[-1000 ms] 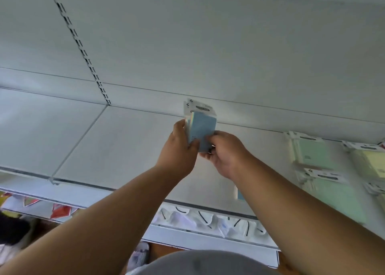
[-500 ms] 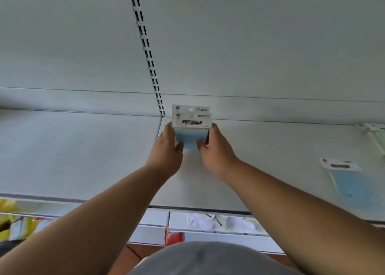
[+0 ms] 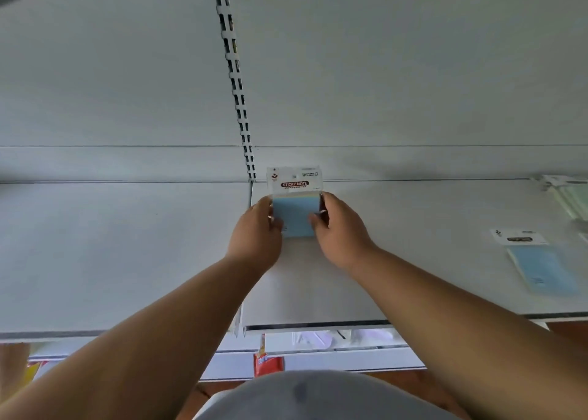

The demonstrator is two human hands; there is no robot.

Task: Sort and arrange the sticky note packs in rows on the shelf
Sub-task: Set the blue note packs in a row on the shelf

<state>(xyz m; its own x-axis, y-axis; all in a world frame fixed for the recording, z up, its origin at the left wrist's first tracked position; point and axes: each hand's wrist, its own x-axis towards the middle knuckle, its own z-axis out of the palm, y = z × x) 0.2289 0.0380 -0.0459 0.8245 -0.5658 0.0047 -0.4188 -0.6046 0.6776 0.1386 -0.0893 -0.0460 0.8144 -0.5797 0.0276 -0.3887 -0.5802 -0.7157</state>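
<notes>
Against the back corner of the white shelf [image 3: 429, 260], the left hand [image 3: 256, 238] and right hand [image 3: 339, 232] pinch opposite edges of an upright blue sticky note pack [image 3: 296, 211]. Released like this, the pack could tip forward, its base seemingly unsupported. Further right, a second blue pack [image 3: 541, 268] lies flat and skewed, so the row may start crooked.

Blue sticky note pack [image 3: 296, 211], edge-on 1 s ago, now faces camera w/ header card up, moved back toward rear wall; both hands' fingers [image 3: 315, 221] slid to its sides, 3 & 9 o'clock.
</notes>
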